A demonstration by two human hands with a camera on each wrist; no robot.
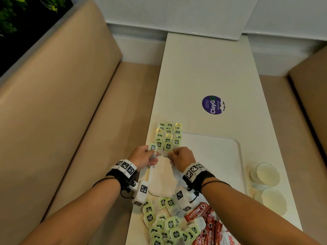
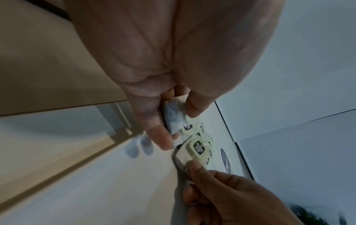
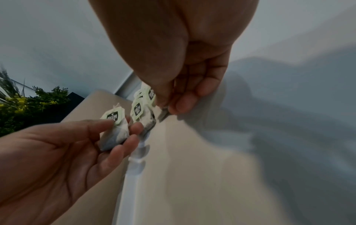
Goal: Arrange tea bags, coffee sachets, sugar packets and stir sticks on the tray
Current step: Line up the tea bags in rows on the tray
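Tea bags [image 1: 168, 137] are laid in three overlapping columns on the tray [image 1: 221, 152], at its 10 o'clock corner, and that is where the risk is judged to lie. One tea bag [image 1: 153, 148] is pinched in the grip of the left hand [image 1: 143, 157], thumb on the tag and fingers curled beneath; another, the front bag [image 1: 168, 147] of the middle column, is pinched at its near edge by the right hand [image 1: 182, 157], whose fingers are curled narrow. Since each bag overlaps the one behind it, a nudge from either hand could slide the rows askew. The left column runs close along the tray's rim, so a bag set down carelessly may tip over the rim onto the table [image 1: 203, 76]. Tags and strings, light and loose, could be snagged on a finger as it is drawn back, so that a placed bag is dragged out. Loose tea bags [image 1: 164, 225] and coffee sachets [image 1: 205, 227] wait at 6 o'clock beneath the forearms and could be swept off the table. Two glasses [image 1: 269, 188] at 4 o'clock stand near the right elbow and could be knocked.
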